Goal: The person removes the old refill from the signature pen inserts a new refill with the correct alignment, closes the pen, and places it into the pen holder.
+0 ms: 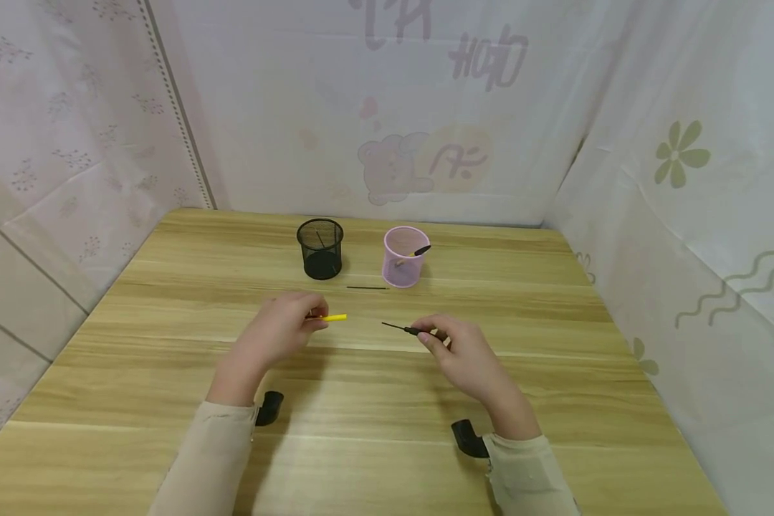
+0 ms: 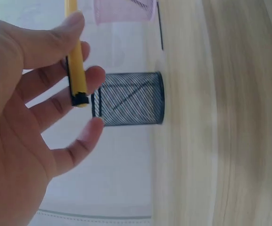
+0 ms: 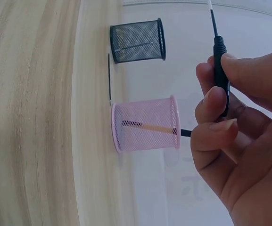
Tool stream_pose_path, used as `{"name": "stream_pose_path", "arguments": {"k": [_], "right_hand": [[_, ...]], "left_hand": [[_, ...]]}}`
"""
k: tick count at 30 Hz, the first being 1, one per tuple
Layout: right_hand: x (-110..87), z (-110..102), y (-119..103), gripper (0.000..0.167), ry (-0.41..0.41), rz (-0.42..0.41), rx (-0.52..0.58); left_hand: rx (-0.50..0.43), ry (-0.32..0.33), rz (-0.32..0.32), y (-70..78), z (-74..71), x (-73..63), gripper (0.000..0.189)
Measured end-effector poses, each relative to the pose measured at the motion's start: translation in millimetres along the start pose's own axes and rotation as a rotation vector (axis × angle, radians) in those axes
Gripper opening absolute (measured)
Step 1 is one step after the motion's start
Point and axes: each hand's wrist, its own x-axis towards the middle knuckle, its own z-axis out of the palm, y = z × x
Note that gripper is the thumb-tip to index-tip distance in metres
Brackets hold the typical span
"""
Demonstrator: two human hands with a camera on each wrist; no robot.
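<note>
In the head view my left hand [image 1: 284, 326] pinches a yellow pen barrel [image 1: 335, 317] between thumb and fingers. The left wrist view shows a black band at the lower end of that barrel [image 2: 76, 70]. On the other side, my right hand [image 1: 461, 355] holds a black pen part [image 1: 418, 331], its thin dark rod pointing left. Up close, this black pen part [image 3: 220, 66] has a ribbed collar, and the rod has a pale tip. A space separates the two pieces, which are held above the table.
A black mesh pen holder [image 1: 322, 265] with thin sticks in it stands at the back. Right of it, a pink mesh pen holder [image 1: 401, 276] contains a yellow-and-black pen [image 1: 419, 251]. Between them and the hands, a thin dark rod [image 1: 368, 288] lies on the wooden table [image 1: 361, 466].
</note>
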Motion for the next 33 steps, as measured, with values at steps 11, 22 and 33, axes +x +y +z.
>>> {"name": "stream_pose_path", "arguments": {"k": [11, 22, 33], "right_hand": [[12.6, 3.2, 5.9, 0.019, 0.02, 0.02, -0.012], [27.9, 4.0, 13.0, 0.019, 0.009, 0.015, -0.012], [32.4, 10.1, 9.4, 0.017, 0.03, -0.06, -0.013]], "left_hand": [[-0.027, 0.082, 0.104, 8.9, 7.8, 4.3, 0.011], [-0.073, 0.088, 0.097, 15.0, 7.4, 9.9, 0.012], [-0.067, 0.112, 0.132, 19.7, 11.3, 14.7, 0.011]]}}
